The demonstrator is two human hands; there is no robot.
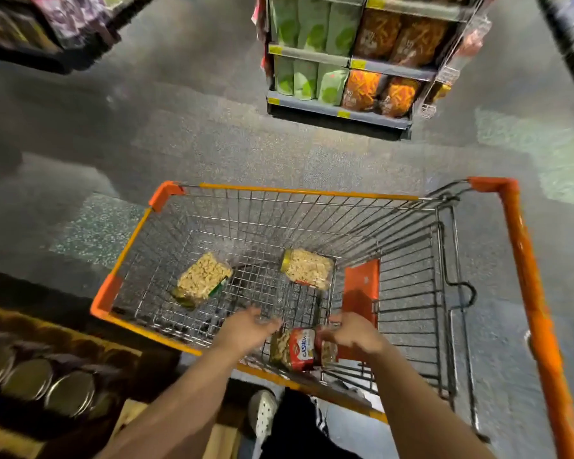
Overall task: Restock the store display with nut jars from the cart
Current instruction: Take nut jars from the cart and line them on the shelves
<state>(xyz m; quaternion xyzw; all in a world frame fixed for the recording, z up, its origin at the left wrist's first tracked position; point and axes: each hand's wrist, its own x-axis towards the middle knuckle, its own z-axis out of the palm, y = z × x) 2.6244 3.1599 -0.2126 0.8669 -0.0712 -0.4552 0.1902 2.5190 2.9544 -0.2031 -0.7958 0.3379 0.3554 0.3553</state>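
Both bare forearms reached forward and down into the orange-rimmed wire shopping cart (pixel 166 193) from its near side. The left hand (pixel 249 327) hovered above the cart's wire floor with its fingers spread and loosely curved, holding nothing and just short of the nearest jar. The right hand (pixel 348 332) lay over the right end of the clear plastic cashew jar with the red label (pixel 299 349), its fingers curled down around it; motion blur hid exactly how the fingertips met the plastic. That jar lay on its side against the cart's near wall, between the two hands.

Two more clear jars of pale nuts lay on their sides farther in: the left-hand nut jar with a green label edge (pixel 203 279) and the right-hand nut jar with a gold lid (pixel 307 268), well apart from each other. An orange plastic seat flap (pixel 362 286) stood just right of them.

At the lower left, the dark display holding rows of gold-lidded jars (pixel 47 382) was dim, blurred and cut off by the frame. A white perforated shoe (pixel 262 412) showed below the cart. Across the grey speckled floor stood a shelf unit of green and orange snack bags (pixel 345 54).
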